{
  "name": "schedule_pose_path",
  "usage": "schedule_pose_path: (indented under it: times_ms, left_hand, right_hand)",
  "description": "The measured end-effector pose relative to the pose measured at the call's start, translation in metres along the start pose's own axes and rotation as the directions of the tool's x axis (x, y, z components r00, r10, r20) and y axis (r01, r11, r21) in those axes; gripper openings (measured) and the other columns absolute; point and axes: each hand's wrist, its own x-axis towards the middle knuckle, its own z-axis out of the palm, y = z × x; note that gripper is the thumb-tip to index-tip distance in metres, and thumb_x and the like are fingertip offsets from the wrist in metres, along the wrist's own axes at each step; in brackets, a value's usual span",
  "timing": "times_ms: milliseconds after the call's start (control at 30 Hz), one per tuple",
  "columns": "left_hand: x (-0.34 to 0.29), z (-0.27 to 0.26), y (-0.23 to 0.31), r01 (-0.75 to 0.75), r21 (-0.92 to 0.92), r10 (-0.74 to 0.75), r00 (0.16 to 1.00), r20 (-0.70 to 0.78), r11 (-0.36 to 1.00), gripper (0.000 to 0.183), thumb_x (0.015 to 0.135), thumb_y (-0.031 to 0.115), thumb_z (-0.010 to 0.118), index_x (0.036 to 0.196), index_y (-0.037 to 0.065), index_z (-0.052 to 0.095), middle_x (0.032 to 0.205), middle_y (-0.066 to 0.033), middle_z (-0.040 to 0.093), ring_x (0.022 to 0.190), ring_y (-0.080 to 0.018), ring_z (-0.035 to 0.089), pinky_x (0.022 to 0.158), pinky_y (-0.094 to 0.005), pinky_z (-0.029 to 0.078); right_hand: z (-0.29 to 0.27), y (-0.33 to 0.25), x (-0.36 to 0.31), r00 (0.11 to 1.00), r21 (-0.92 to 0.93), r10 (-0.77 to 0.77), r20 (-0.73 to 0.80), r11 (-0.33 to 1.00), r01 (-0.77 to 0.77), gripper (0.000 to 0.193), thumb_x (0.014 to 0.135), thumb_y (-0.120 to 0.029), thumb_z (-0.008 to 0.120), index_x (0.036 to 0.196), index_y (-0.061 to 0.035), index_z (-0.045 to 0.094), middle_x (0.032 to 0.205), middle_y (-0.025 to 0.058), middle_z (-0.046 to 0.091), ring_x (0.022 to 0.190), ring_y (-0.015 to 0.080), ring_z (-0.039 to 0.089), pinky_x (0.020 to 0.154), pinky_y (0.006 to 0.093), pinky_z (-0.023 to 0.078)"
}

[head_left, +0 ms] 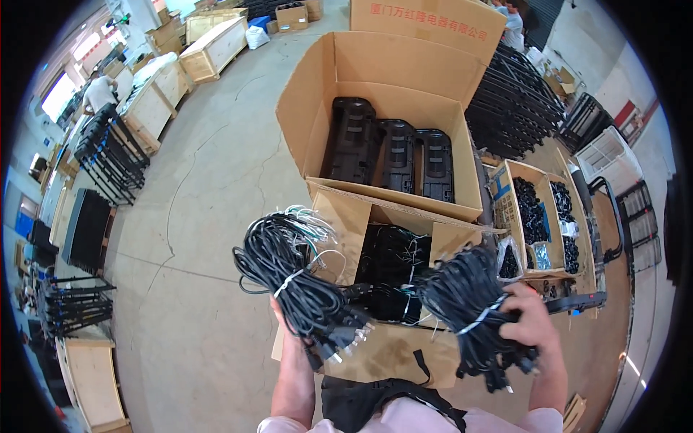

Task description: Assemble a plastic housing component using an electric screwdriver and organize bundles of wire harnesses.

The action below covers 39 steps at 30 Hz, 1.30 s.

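Observation:
My left hand [280, 312] holds up a bundle of black power cords [289, 274], tied with a white band; its fingers are mostly hidden behind the cords. Bare white and green wire ends stick out at the top of this bundle, and metal-pronged plugs hang at its lower end. A second tied cord bundle [469, 310] is gripped from the right side by my right hand [530, 317], slightly blurred. Between and beyond the hands stands an open cardboard box [346, 216] with more black cords [393, 267] inside, their thin wire ends showing.
Behind it, a larger open carton [404, 68] contains three long black plastic housings [401, 155]. At right, divided boxes [516, 216] hold small black parts. Black frames [516, 101] are stacked beyond. Wooden crates [209, 54] and racks [108, 155] stand left; a person [99, 92] is there.

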Motion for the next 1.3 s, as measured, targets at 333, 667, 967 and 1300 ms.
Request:
schedule_pose_path:
  times_ms: [333, 667, 967, 1300]
  left_hand:
    - [-0.142, 0.116, 0.049, -0.403, 0.014, 0.403, 0.914, -0.057, 0.915, 0.059, 0.109, 0.032, 0.05, 0.161, 0.009, 0.032, 0.117, -0.0037, 0.057, 0.108, -0.0202, 0.059, 0.12, -0.0573, 0.037]
    - [-0.303, -0.002, 0.05, -0.562, 0.173, 0.581, 0.808, -0.097, 0.809, 0.053, 0.103, 0.044, 0.06, 0.129, -0.002, 0.059, 0.124, -0.0185, 0.068, 0.111, -0.0376, 0.069, 0.117, -0.063, 0.042]
    - [-0.31, -0.045, -0.04, -0.358, 0.191, 0.389, 0.906, -0.164, 0.914, 0.106, 0.078, 0.084, 0.067, 0.148, 0.006, 0.055, 0.144, -0.0256, 0.059, 0.14, -0.0573, 0.044, 0.111, -0.0748, 0.04]
    - [-0.22, 0.008, -0.079, -0.442, -0.025, 0.44, 0.895, -0.07, 0.896, 0.107, 0.074, 0.085, 0.071, 0.144, 0.004, 0.06, 0.145, -0.0126, 0.064, 0.139, -0.054, 0.049, 0.118, -0.0666, 0.04]
  right_hand:
    - [-0.158, -0.019, 0.03, 0.916, -0.009, -0.154, -0.371, 0.987, 0.162, 0.04, 0.051, -0.02, 0.065, 0.084, -0.0002, 0.054, 0.125, 0.0223, 0.061, 0.115, 0.0347, 0.058, 0.108, 0.0361, 0.038]
    - [-0.128, 0.002, 0.171, 0.835, -0.513, -0.383, -0.394, 0.846, 0.146, 0.032, 0.063, -0.017, 0.072, 0.09, -0.0006, 0.074, 0.13, 0.0234, 0.065, 0.117, 0.042, 0.063, 0.101, 0.0447, 0.052]
    - [0.003, 0.044, 0.218, 0.744, -0.446, -0.648, 0.16, 0.625, 0.64, 0.035, 0.059, -0.027, 0.078, 0.09, -0.0108, 0.081, 0.13, 0.0247, 0.066, 0.115, 0.0427, 0.063, 0.101, 0.0487, 0.051]
    - [0.059, 0.008, 0.216, 0.707, -0.248, -0.656, 0.264, 0.662, 0.707, 0.035, 0.064, -0.023, 0.076, 0.096, -0.0093, 0.08, 0.14, 0.0233, 0.062, 0.128, 0.0422, 0.058, 0.111, 0.0484, 0.046]
